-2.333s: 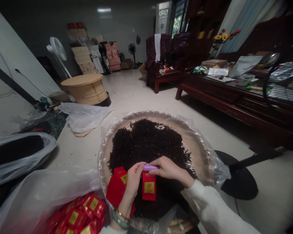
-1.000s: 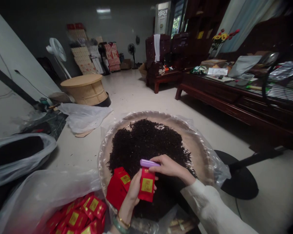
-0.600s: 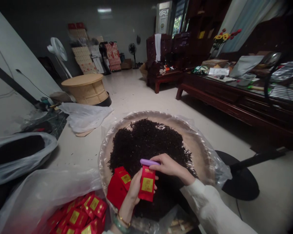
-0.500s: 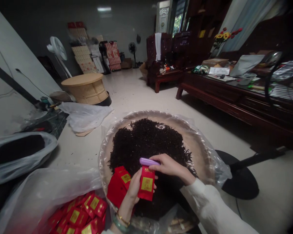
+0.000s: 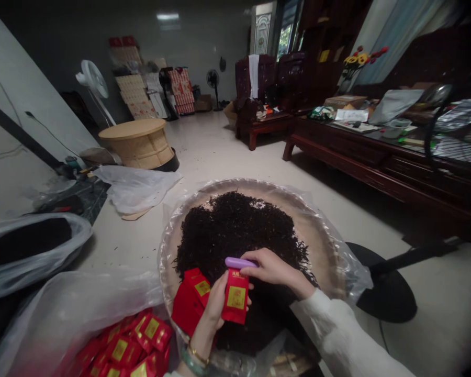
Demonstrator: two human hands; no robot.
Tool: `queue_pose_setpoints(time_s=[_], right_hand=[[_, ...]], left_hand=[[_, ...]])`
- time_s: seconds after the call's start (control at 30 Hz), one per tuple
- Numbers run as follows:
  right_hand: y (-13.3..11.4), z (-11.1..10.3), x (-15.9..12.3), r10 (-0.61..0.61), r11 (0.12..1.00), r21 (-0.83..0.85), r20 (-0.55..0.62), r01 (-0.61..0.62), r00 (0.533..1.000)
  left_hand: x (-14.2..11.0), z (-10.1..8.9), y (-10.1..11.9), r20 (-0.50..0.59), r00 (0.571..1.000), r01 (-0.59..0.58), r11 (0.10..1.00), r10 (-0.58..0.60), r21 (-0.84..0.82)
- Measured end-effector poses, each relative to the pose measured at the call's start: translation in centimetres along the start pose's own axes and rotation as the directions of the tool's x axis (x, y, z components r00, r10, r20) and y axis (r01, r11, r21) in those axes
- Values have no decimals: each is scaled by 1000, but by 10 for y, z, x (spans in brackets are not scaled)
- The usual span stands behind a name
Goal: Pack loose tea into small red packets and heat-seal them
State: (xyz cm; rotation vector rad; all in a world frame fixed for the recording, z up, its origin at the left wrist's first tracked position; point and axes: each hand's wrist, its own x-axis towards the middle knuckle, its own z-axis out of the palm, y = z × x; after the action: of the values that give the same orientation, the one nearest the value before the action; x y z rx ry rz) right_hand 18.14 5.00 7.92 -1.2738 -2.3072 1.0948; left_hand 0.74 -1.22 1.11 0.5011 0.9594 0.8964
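Stretching along the right side, a long wooden table (image 5: 377, 162) of dark red-brown colour carries papers, bags and a cardboard box (image 5: 345, 101). In the middle of the view, nearer to the person, is a wide round tray (image 5: 329, 246), with clear plastic around its rim. At the lower left lies a big translucent plastic bag (image 5: 82, 293), and beyond it, farther away, stands a round drum-shaped wooden stand (image 5: 137, 149). Inside the tray spreads a heap of dark, leaf-like pieces (image 5: 235, 225). At the heap's near left edge rests a red bundle (image 5: 186, 306) with a yellow label. Many red packets (image 5: 121, 352) are piled at the bag's side.

The left hand (image 5: 215, 301) is curled around the held packet from behind, with its fingertips appearing at the right edge. The right hand (image 5: 269, 269) has its thumb and fingers closely pinched upon the purple tool. The held packet (image 5: 235, 301), red with a yellow label, is upright and slightly tilted, above the near part of the tray. Smallest of these, the purple tool (image 5: 239, 262) lies across the packet's upper end.
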Motion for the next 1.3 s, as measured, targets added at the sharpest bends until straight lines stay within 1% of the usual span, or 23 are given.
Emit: queue_pose_setpoints(time_s=[0.17,0.3,0.53,0.63,0.7,0.77,0.83,0.87,0.93,0.97,1.0,1.07,1.13,1.17,1.23,1.3], right_hand=[[3,0,0,8,1000,1,8,-8,1000],[6,1,0,5,999,41,2,-5,1000],[1,0,-2,13,1000,-1,9,-13,1000],[5,1,0,-5,1000,14,15,4,1000],[14,1,4,5,998,59,-29,-3,1000],[28,1,11,76,995,75,-133,-66,988],[42,1,18,149,988,72,-259,-135,954],[48,2,21,162,987,65,-320,-149,934],[52,6,23,127,992,40,-426,-122,896],[51,9,22,90,996,22,-460,-90,883],[48,14,21,45,999,7,-472,-48,880],[38,23,16,-30,999,20,-427,43,904],[26,32,10,-50,991,99,-372,93,927],[22,35,8,-45,985,138,-363,101,931],[15,40,4,-38,978,175,-368,109,929],[13,41,1,-54,978,172,-349,120,936]], left_hand=[[0,1,2,-19,1000,0,1000,0,-7],[-1,3,5,-27,1000,10,1000,-10,-2],[-2,1,4,-11,1000,14,1000,-14,-11],[-2,1,3,-14,1000,14,1000,-15,-12],[-2,1,4,-21,1000,15,1000,-16,-8],[-2,2,5,-23,1000,15,1000,-15,-6],[-2,2,5,-18,1000,14,1000,-14,-7],[-2,1,5,-15,1000,14,1000,-14,-8],[-1,-1,3,-7,1000,16,1000,-16,-11],[0,-1,1,-4,1000,12,1000,-12,-13],[1,-2,0,-4,1000,2,1000,-2,-14],[2,-2,-3,-15,1000,-17,1000,16,-11],[3,-1,-3,-53,998,-37,999,37,1],[3,-1,-3,-83,995,-61,998,62,13],[4,1,0,-129,981,-137,989,144,59],[3,2,4,-125,962,-222,963,241,150]])
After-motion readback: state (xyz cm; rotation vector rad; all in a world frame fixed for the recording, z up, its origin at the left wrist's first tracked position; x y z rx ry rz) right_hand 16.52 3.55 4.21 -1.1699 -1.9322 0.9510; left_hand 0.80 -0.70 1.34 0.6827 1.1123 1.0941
